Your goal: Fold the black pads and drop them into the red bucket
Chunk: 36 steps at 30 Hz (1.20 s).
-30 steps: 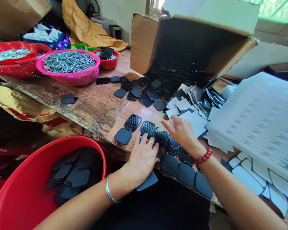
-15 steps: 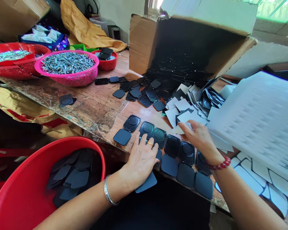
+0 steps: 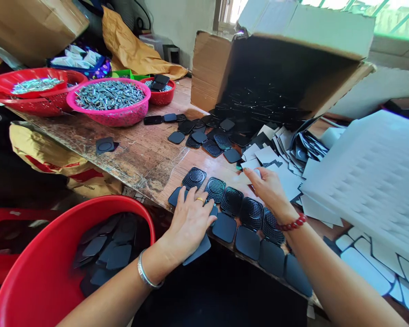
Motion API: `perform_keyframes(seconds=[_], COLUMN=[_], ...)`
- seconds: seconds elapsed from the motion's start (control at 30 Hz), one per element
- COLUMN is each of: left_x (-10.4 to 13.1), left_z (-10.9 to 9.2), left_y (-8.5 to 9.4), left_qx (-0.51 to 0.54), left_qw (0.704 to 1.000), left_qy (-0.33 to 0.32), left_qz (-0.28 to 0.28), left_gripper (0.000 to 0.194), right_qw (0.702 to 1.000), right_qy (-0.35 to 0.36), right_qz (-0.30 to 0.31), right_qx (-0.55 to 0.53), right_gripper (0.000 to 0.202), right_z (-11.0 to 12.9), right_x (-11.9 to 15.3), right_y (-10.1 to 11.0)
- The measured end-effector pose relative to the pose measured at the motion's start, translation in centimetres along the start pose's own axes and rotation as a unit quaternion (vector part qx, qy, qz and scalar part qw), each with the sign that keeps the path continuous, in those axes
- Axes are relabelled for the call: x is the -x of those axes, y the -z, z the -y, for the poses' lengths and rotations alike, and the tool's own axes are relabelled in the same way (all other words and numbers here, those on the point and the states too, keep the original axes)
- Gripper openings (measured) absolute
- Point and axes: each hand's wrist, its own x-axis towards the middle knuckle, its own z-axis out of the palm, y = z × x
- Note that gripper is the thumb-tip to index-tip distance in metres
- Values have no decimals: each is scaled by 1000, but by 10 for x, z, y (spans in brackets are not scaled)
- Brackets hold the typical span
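My left hand (image 3: 189, 218) reaches over a row of black hinged square cases, its fingers stretched across one case and the thumb apart. Beneath its palm juts a flat black square piece (image 3: 198, 252), which moves with the hand. The cases stand opened, with patterned halves (image 3: 231, 201) at the back and smooth lids (image 3: 247, 242) in front. To the right, my right hand (image 3: 266, 188) has thumb and fingers pinched on a pale card (image 3: 258, 172), mostly hidden by the fingers. A loose pile of white and black cards (image 3: 267, 155) lies just beyond it.
Behind stands a cardboard box (image 3: 209, 68), with more black cases (image 3: 211, 147) at its mouth. A pink basket (image 3: 112, 116) of metal parts sits at the back left. A red tub (image 3: 30, 268) holds black pieces below. White foam (image 3: 364, 172) lies right.
My left hand has shifted left along the row, the black square piece moving with it. My right hand has moved slightly left and toward the row. The view has shifted a little.
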Motion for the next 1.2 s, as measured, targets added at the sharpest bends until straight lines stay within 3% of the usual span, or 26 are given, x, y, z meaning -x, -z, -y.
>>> perform_keyframes(seconds=[0.33, 0.57, 0.8, 0.93, 1.2], left_x=[-1, -4, -3, -2, -3], left_z=[-3, -1, -1, -1, -1], left_y=[4, 3, 0, 0, 3], left_qx=[-10, -16, -13, -15, -20], left_qw=[1000, 1000, 1000, 1000, 1000], left_qy=[-8, -15, -19, -13, -13], left_qz=[1, 4, -1, 1, 3], left_gripper=[31, 33, 33, 35, 34], right_qw=[999, 993, 986, 985, 979], right_qy=[11, 43, 71, 93, 120], right_qz=[-12, -4, 55, 74, 36], right_qx=[50, 105, 138, 125, 162], right_gripper=[43, 40, 35, 34, 33], right_z=[20, 24, 30, 41, 52], right_x=[-14, -11, 6, 10, -6], right_y=[-13, -8, 2, -8, -30])
